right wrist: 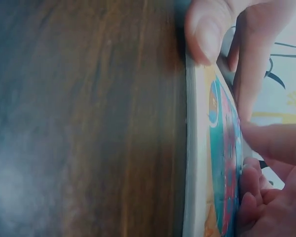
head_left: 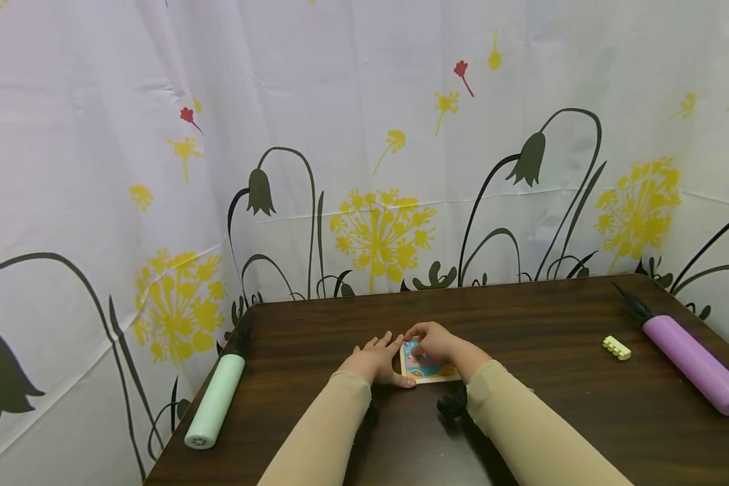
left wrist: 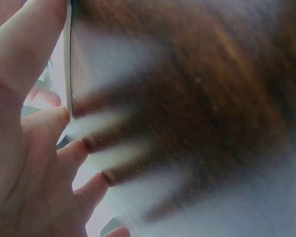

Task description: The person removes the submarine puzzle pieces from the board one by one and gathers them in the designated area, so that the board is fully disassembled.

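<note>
A small flat board (head_left: 422, 372) with a bright picture and a pale frame lies on the dark wooden table between the hands. The left hand (head_left: 373, 361) has its fingers spread at the board's left side. In the right wrist view its thumb (right wrist: 207, 42) rests on the near left corner, with the index finger along the edge. The right hand (head_left: 439, 342) reaches over the picture from the right. Its index finger (right wrist: 278, 143) touches near the far left corner, and the other fingers are bent over the picture. Whether they pinch anything, I cannot tell.
A mint green hand pump (head_left: 217, 401) lies on the table's left side, a purple one (head_left: 695, 361) on the right. A pale yellow toy block (head_left: 616, 347) sits near the purple pump. Behind the table hangs a flower-patterned curtain (head_left: 364, 135).
</note>
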A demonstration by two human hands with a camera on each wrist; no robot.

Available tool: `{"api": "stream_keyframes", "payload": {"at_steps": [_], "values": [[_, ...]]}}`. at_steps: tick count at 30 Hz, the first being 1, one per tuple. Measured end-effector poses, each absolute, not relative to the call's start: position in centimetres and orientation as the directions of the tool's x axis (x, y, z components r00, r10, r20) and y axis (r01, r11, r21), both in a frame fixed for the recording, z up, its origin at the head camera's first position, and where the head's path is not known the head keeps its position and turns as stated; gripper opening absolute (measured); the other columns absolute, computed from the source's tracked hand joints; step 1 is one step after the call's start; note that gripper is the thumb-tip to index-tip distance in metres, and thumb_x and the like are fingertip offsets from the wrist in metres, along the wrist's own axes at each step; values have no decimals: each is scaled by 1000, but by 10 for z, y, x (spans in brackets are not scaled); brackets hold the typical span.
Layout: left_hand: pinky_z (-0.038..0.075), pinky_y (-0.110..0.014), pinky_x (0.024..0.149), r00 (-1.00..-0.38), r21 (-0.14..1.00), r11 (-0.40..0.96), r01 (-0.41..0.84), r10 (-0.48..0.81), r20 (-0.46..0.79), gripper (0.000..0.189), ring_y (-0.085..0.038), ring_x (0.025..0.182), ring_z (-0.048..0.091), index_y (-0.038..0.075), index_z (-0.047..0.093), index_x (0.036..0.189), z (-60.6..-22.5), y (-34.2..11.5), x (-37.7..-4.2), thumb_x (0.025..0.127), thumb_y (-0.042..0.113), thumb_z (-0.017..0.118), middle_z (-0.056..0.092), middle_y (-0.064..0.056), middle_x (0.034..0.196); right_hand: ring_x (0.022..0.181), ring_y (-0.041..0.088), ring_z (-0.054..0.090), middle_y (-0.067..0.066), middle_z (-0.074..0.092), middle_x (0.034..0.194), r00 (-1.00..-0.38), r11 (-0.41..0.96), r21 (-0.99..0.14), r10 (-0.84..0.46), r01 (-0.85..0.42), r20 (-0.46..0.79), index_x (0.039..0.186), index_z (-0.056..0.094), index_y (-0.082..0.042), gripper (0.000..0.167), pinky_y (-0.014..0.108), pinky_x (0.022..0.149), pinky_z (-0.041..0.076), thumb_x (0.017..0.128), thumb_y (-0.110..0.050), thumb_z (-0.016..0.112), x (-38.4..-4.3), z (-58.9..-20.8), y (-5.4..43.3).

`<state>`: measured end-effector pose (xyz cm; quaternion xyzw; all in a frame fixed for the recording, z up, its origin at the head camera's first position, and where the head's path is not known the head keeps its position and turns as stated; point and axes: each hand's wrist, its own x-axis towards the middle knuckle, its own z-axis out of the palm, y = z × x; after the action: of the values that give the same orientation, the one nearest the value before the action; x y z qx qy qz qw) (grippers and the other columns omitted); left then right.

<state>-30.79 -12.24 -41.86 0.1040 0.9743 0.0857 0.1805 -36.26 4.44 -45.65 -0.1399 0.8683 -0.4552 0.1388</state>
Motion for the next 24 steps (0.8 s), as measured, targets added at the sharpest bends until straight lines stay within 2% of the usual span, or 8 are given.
{"api": "stream_keyframes", "payload": {"at_steps": [2,9,14,24], "values": [[16,-60,113,-915,213,962,173,237,-327,98,-33,147,20,20,29,158,-419,-123,-308,80,60,74,22,-8,162,84,23,49,9,57,97,-920,543,-833,-372,-106,-126,110,71,-6,30,31,70,40,82,5,67,-362,-455,44],[14,-59,114,-913,200,965,170,230,-337,99,-32,147,19,21,27,158,-420,-123,-310,80,60,73,20,-7,163,97,24,51,10,61,123,-909,546,-837,-367,-37,-199,114,70,-6,44,37,82,42,74,9,60,-361,-446,44],[12,-58,115,-919,202,966,161,221,-326,102,-31,148,16,23,26,158,-430,-124,-317,78,62,74,19,-5,163,98,25,51,12,61,123,-906,548,-837,-357,-5,-228,116,69,-6,48,37,82,41,73,11,54,-363,-444,45],[12,-60,114,-922,205,965,163,223,-315,103,-31,148,17,25,26,158,-438,-125,-322,76,63,75,19,-4,163,89,24,52,9,62,112,-902,533,-846,-357,19,-245,117,68,-5,50,31,71,42,73,11,50,-363,-445,44]]}}
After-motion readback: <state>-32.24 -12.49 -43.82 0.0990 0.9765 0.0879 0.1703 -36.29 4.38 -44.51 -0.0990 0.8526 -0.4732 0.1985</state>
